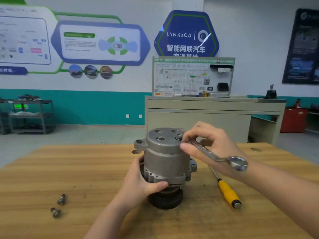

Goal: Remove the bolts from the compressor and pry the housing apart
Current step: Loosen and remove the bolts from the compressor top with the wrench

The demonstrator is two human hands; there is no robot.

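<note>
A grey metal compressor (164,157) stands upright on its black pulley in the middle of the wooden table (77,173). My left hand (143,180) grips its lower housing from the left. My right hand (208,142) holds a steel ring wrench (215,156) near its far end, which sits on a bolt (178,136) on the compressor's top face. The wrench's other ring end sticks out toward me on the right. Another bolt (160,138) shows on the top face. Two removed bolts (61,199) (55,212) lie on the table at the left.
A yellow-handled screwdriver (227,192) lies on the table right of the compressor. Behind the table stand a beige cabinet (198,116) with a display board, a metal shelf cart (31,116) at the left wall, and a red bin (293,119) at the right.
</note>
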